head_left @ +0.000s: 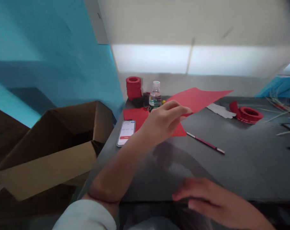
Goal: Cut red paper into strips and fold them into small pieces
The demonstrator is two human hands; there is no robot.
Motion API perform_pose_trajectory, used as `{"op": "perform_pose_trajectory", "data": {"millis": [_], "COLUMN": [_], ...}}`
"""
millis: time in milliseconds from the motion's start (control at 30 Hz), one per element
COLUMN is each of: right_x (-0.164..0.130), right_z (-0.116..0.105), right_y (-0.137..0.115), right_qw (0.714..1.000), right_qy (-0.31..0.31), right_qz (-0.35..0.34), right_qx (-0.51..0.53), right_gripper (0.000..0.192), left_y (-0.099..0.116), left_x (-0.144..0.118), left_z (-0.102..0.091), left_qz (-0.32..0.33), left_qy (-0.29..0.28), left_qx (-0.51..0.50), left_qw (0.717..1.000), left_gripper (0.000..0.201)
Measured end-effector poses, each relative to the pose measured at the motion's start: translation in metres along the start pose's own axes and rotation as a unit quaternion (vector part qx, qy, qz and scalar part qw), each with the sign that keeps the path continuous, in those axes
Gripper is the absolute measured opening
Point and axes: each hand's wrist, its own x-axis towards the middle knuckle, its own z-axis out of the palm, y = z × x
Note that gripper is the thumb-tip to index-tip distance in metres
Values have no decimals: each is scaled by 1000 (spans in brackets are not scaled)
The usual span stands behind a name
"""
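My left hand (164, 119) pinches a sheet of red paper (197, 99) by its near edge, lifted above the table. Beneath it lies more red paper (178, 130), partly hidden by my hand and forearm. Low in the view, at the table's front edge, my right hand (207, 198) is slightly blurred; its fingers and thumb are apart with nothing between them. A red and white pen-like stick (205, 143) rests on the table between my two hands. Left of my forearm, a phone (126, 133) shows a running-time display.
A clear bottle (155, 97) and a red ringed roll (133, 88) stand at the back. Rightward are a white glove (221, 111), another red roll (250, 115) and loose pale strands (282, 111). An open cardboard box (46, 169) sits beside the table's left edge.
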Motion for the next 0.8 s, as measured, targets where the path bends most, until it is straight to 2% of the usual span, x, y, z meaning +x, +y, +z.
{"op": "perform_pose_trajectory", "data": {"millis": [133,300,433,567,667,733,800], "right_x": [-6,-15,10,40,59,76,97], "right_z": [-25,-50,-97,-142,-162,-168,-169], "right_y": [0,27,62,101,122,128,129], "right_qw": [994,971,925,861,852,858,851], "right_qy": [91,230,355,474,483,451,417], "right_qz": [-23,-30,-20,-20,-4,-6,-16], "right_qx": [63,51,130,181,203,248,317], "right_gripper": [24,18,26,38,47,50,50], "left_y": [-2,3,1,-4,-7,-9,-11], "left_x": [4,7,8,6,5,6,7], "left_z": [3,6,2,-5,-10,-13,-15], "left_qz": [7,-7,-39,-121,-153,-140,-121], "left_qy": [57,69,106,166,200,203,195], "left_qx": [28,33,1,-61,-94,-111,-124], "left_qw": [998,997,994,977,963,963,965], "left_gripper": [15,13,12,14,17,17,18]}}
